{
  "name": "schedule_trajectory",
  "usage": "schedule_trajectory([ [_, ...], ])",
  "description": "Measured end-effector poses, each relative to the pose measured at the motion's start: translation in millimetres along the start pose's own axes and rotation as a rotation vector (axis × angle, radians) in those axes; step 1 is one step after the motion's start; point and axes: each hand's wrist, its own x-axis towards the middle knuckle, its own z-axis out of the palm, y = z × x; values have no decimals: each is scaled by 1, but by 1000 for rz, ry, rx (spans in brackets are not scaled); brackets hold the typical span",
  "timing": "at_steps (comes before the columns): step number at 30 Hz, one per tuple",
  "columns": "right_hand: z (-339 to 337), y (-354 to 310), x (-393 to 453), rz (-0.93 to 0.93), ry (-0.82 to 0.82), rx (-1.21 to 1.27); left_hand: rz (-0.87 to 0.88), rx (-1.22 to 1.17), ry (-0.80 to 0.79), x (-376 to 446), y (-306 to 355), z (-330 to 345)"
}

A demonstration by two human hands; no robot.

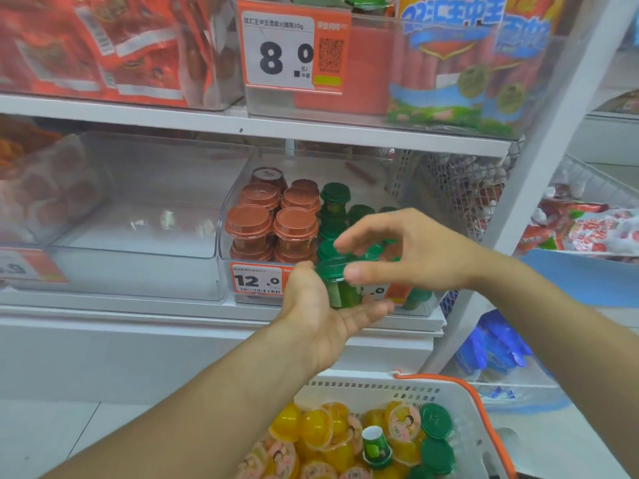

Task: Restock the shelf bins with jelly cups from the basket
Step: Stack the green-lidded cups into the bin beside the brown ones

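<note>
Nearest, the basket (460,402) holds yellow and green cups awaiting shelving. One green jelly cup (337,283) rests upright in the left hand (321,305), fingers curled beneath; the right hand (397,250) hovers above its lid, fingers relaxed, apparently to transfer it into the bin (235,209) beside the orange stacks.

The shelf bin (228,243) at frame centre was clear glossy plastic; the basket (460,399) at lower right was matt white perforated plastic, orange-rimmed; jelly cups (316,428) inside gleamed smooth.
</note>
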Motion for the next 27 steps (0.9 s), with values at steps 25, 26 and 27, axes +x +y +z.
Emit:
schedule_trajectory([
  [25,-34,43,52,246,547,-73,-168,329,-91,21,-3,-19],
  [26,-37,52,64,286,548,-201,-168,358,-69,23,-4,-20],
  [27,-38,60,78,313,532,-316,-169,378,-51,26,-5,-21],
])
